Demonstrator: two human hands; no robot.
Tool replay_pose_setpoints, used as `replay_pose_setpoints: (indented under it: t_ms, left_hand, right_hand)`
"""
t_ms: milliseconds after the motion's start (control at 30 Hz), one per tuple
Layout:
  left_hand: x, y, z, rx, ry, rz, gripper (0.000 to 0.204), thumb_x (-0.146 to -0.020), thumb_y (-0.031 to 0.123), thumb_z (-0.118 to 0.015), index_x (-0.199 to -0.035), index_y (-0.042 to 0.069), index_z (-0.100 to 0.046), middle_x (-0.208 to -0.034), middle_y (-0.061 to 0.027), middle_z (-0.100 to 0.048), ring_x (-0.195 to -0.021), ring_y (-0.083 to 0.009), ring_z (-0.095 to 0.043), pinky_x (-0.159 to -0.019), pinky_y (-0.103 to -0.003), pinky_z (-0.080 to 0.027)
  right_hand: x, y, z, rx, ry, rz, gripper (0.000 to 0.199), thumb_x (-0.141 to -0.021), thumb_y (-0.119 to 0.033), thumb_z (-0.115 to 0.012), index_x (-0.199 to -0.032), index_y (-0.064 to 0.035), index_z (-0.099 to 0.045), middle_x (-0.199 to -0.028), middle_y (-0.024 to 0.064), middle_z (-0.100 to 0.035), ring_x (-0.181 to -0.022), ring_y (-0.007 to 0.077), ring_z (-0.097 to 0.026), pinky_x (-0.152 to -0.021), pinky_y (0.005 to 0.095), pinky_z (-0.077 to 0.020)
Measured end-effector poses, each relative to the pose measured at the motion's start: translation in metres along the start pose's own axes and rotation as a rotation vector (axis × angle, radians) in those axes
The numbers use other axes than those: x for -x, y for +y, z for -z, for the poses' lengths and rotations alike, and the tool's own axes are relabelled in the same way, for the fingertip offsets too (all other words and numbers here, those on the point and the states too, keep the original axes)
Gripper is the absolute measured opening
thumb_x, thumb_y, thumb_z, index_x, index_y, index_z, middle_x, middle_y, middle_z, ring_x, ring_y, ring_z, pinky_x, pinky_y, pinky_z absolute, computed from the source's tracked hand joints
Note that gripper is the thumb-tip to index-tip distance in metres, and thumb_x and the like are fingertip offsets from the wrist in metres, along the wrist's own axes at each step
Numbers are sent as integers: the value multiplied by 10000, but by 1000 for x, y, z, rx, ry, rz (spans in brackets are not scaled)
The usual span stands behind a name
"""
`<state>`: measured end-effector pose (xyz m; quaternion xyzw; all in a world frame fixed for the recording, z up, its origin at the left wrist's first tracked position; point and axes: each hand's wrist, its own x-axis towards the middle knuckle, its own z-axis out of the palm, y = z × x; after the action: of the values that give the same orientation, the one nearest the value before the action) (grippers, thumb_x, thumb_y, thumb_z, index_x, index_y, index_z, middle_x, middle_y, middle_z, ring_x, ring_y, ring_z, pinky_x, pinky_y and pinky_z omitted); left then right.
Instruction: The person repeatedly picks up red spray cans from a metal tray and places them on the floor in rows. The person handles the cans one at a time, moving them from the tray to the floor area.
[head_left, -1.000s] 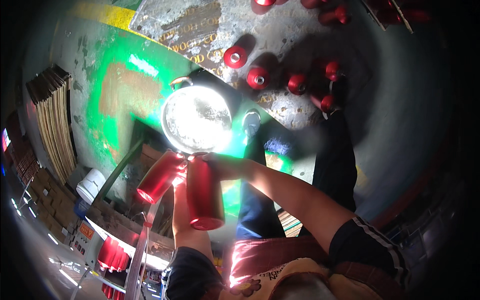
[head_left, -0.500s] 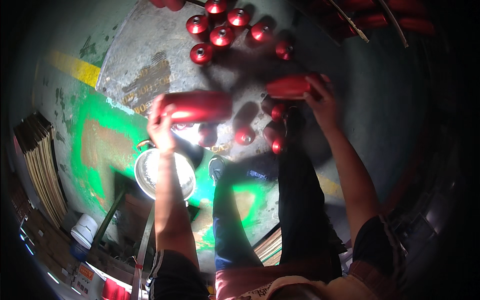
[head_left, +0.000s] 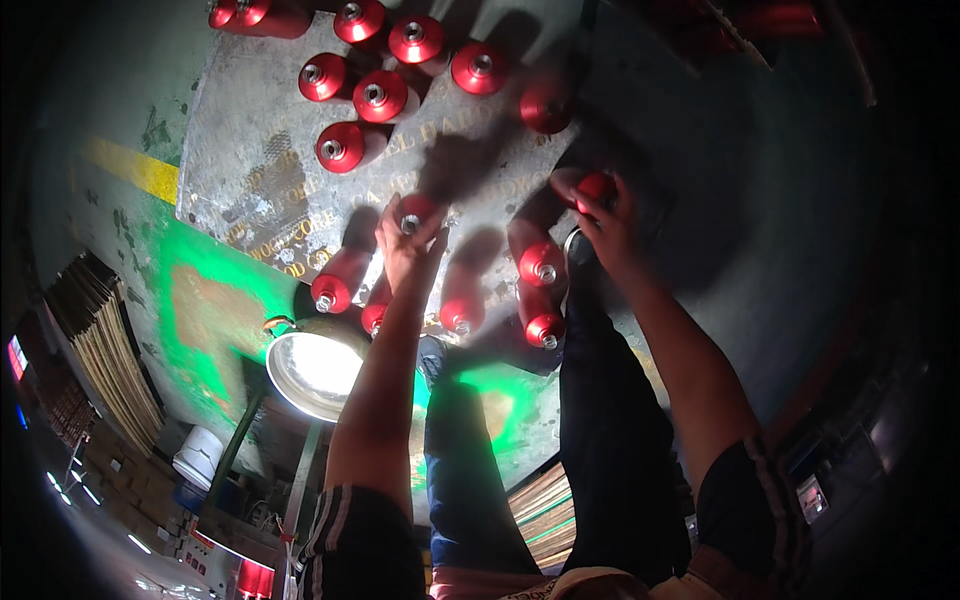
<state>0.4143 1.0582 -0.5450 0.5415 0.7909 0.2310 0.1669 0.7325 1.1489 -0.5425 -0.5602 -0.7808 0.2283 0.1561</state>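
Note:
My left hand [head_left: 405,255] is closed around the upper part of a red bottle [head_left: 415,208], whose open neck faces up. Farther right, my right hand [head_left: 612,232] grips another red bottle [head_left: 597,188] near its top. Both bottles look roughly upright; whether their bases touch the sheet I cannot tell. Nearer my feet are several similar bottles, among them one left of my left hand [head_left: 330,292], one between my hands [head_left: 462,312] and one beside my right shoe [head_left: 543,263]. Beyond my hands a group of red bottles [head_left: 380,96] stands on the printed grey sheet [head_left: 235,150].
A bright round lamp [head_left: 318,375] sits by my left forearm. Stacked flat sheets [head_left: 110,350] and a white bucket [head_left: 198,455] are at the left. Two red bottles [head_left: 270,18] lie at the sheet's far left corner. Dark racks with red items [head_left: 780,22] are far right.
Both held bottles have gone from lying sideways to roughly upright. My left hand has moved right, my right hand slightly left and nearer. The view has shifted, and the bottles appear larger.

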Motion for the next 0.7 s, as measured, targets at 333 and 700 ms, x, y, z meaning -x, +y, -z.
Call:
replay_pose_setpoints:
  t_ms: [333,700]
  left_hand:
    - [-123,-42,35,-99,104,-56,597,-731,235,-813,-1292,330,-634,-1498,-230,-327,-1319,-437,-377,-1098,-500,-354]
    - [-125,-90,40,109,222,85,400,-725,227,-851,-1112,233,-749,-1163,-118,-646,-1197,-297,-534,-1001,-399,-475]
  right_hand:
    - [-126,-42,-14,13,-43,175,568,-745,-164,-797,-1254,-371,-650,-1541,229,-272,-1355,434,-335,-1111,495,-342]
    - [-147,-28,-22,-178,108,138,528,-733,-145,-798,-1220,-304,-674,-1369,160,-460,-1219,351,-493,-1034,415,-419]
